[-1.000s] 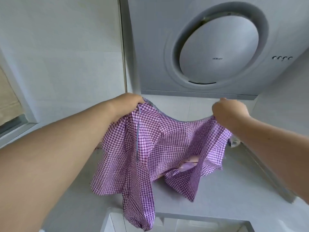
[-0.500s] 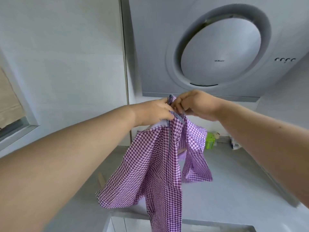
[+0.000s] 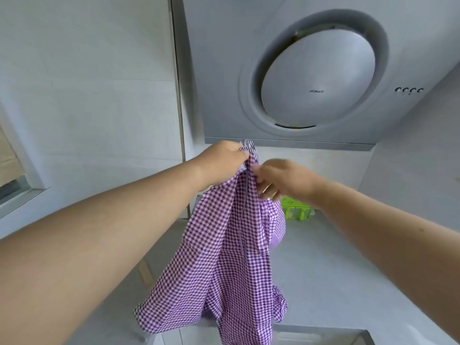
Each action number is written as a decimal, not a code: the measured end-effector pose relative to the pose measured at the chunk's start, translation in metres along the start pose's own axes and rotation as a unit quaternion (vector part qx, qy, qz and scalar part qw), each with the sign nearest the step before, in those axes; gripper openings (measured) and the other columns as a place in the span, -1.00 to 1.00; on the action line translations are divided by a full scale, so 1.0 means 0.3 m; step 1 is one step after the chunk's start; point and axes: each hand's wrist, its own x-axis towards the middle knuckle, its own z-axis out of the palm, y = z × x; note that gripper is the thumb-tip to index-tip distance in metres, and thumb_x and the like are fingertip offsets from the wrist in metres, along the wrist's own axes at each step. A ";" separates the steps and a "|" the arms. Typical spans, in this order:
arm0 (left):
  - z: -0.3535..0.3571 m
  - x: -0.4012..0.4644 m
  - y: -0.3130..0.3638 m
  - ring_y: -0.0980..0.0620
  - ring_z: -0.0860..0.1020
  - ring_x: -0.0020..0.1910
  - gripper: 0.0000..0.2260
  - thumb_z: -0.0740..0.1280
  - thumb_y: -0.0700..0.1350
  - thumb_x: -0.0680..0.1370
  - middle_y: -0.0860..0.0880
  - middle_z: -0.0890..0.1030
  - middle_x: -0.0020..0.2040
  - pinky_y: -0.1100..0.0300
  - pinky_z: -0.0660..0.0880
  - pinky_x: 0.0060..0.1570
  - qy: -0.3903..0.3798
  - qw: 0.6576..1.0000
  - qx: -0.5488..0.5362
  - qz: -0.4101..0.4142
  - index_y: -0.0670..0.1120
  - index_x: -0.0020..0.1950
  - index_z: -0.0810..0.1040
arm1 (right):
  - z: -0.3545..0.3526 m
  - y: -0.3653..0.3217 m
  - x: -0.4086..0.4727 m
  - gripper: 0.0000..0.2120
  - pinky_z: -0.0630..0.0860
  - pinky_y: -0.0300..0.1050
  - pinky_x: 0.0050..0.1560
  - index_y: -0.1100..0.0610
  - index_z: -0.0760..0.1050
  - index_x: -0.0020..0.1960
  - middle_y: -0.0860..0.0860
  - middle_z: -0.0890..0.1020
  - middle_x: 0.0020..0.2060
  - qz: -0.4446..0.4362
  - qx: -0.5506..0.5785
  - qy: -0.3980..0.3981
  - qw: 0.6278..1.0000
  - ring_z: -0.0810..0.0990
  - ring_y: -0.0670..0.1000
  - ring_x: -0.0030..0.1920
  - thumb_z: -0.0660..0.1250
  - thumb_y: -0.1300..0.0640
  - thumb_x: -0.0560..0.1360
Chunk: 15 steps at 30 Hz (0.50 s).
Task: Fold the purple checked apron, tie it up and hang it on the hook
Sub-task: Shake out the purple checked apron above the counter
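Above a pale grey counter (image 3: 323,270), a purple-and-white checked apron (image 3: 224,257) hangs in mid-air, gathered at the top into one bunch. Its cloth is thin and soft, falling in long loose folds; the lower left corner flares outward, and the bottom edge runs out of view past a metal sink rim (image 3: 323,331) at the lower edge.

The left hand (image 3: 224,163) holds the gathered top, fingers curled tightly round it — a striped hem pokes up above the knuckles. The right hand (image 3: 283,178) sits just beside it, slightly lower, fingertips touching the cloth's right edge; motion blur hides whether they pinch it or only brush it.

Behind the hands, a smooth matt grey range hood (image 3: 286,58) slopes overhead, with a large round domed disc set in a ring and small control marks to the right. White tiled wall (image 3: 87,95) fills the left side, with a window ledge at the far left. A bright green plastic rack (image 3: 297,210) stands at the back of the counter, partly hidden behind the right wrist. Bare counter stretches to the right of the apron — smooth and flat.
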 end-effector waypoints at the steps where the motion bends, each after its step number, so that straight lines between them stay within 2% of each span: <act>1: 0.006 0.003 0.005 -0.09 0.63 -0.01 -0.70 0.24 0.00 0.69 -0.17 0.71 0.00 -0.11 0.55 0.19 0.011 1.000 -0.019 0.001 -0.17 0.02 0.65 | 0.024 0.005 -0.020 -0.56 0.67 0.13 0.04 0.10 0.58 0.05 0.05 0.72 -0.04 0.004 -0.016 -0.043 0.999 0.72 0.07 -0.09 0.32 -0.29 0.59; 3: 0.016 0.003 0.023 -0.17 0.65 -0.01 -0.74 0.27 -0.04 0.69 -0.18 0.72 0.01 -0.08 0.57 0.17 0.014 0.998 -0.066 0.004 -0.20 0.01 0.65 | 0.068 0.010 -0.042 -0.44 0.64 0.14 0.17 0.02 0.58 0.15 0.03 0.72 0.06 -0.007 -0.015 -0.064 0.998 0.71 0.09 0.09 0.38 -0.43 0.46; 4: 0.020 -0.001 0.032 -0.14 0.66 0.01 -0.78 0.29 -0.07 0.69 -0.13 0.73 0.02 -0.01 0.58 0.13 0.007 0.996 -0.084 0.008 -0.16 0.03 0.66 | 0.087 0.011 -0.043 -0.46 0.63 0.16 0.21 0.01 0.57 0.17 0.04 0.72 0.08 -0.008 0.001 -0.051 0.999 0.69 0.12 0.13 0.41 -0.40 0.46; 5: 0.023 -0.004 0.040 -0.07 0.66 0.00 -0.84 0.31 -0.10 0.68 -0.07 0.74 0.04 0.05 0.58 0.09 -0.002 0.995 -0.096 0.015 -0.11 0.05 0.68 | 0.103 0.007 -0.041 -0.57 0.62 0.19 0.23 0.02 0.58 0.17 0.05 0.72 0.08 -0.003 0.018 -0.033 0.999 0.69 0.14 0.14 0.42 -0.29 0.51; 7: 0.024 -0.007 0.050 -0.02 0.67 0.01 -0.88 0.36 -0.13 0.66 -0.07 0.74 0.09 0.02 0.61 0.10 -0.031 0.992 -0.124 0.017 -0.06 0.15 0.67 | 0.114 0.009 -0.028 -0.82 0.60 0.17 0.27 0.05 0.60 0.16 0.02 0.72 0.05 0.009 0.038 -0.002 0.999 0.69 0.10 0.12 0.38 0.00 0.62; 8: 0.021 -0.007 0.052 -0.06 0.67 0.00 -0.84 0.36 -0.14 0.66 -0.11 0.73 0.09 -0.01 0.62 0.12 -0.049 0.987 -0.151 0.008 -0.11 0.22 0.65 | 0.110 0.013 -0.023 -0.83 0.57 0.14 0.32 0.06 0.61 0.20 0.00 0.72 0.08 0.011 0.054 0.005 0.998 0.68 0.05 0.14 0.35 0.10 0.64; 9: 0.014 -0.007 0.052 -0.10 0.66 -0.03 -0.79 0.33 -0.13 0.68 -0.15 0.71 0.05 -0.01 0.61 0.11 -0.068 0.980 -0.187 -0.008 -0.20 0.25 0.63 | 0.103 0.011 -0.025 -0.76 0.53 0.12 0.37 0.08 0.59 0.29 -0.01 0.71 0.15 0.006 0.089 -0.006 0.996 0.67 0.01 0.19 0.33 0.16 0.64; 11: -0.007 -0.010 0.051 -0.10 0.61 -0.17 -0.71 0.20 -0.11 0.72 -0.18 0.66 -0.10 0.05 0.55 -0.02 -0.111 0.958 -0.258 -0.054 -0.28 0.21 0.61 | 0.086 0.018 -0.036 -0.63 0.43 0.11 0.45 0.15 0.53 0.42 0.02 0.66 0.31 -0.012 0.192 -0.055 0.980 0.62 0.03 0.33 0.31 0.24 0.62; 13: -0.022 -0.007 0.036 -0.07 0.58 -0.20 -0.67 0.10 -0.11 0.74 -0.19 0.63 -0.12 0.07 0.54 -0.05 -0.141 0.945 -0.278 -0.097 -0.27 0.24 0.58 | 0.058 0.005 -0.054 -0.70 0.45 0.10 0.40 0.23 0.60 0.29 0.08 0.71 0.22 -0.004 0.257 -0.053 0.965 0.66 0.05 0.25 0.32 0.25 0.58; 15: -0.016 -0.005 0.012 -0.13 0.61 -0.03 -0.64 0.13 -0.13 0.74 -0.32 0.63 0.07 -0.02 0.58 0.14 -0.172 0.944 -0.263 -0.103 -0.30 0.38 0.56 | 0.032 -0.020 -0.072 -0.73 0.51 0.11 0.29 0.27 0.63 0.08 0.14 0.74 0.03 0.011 0.311 -0.022 0.950 0.70 0.09 0.07 0.36 0.21 0.42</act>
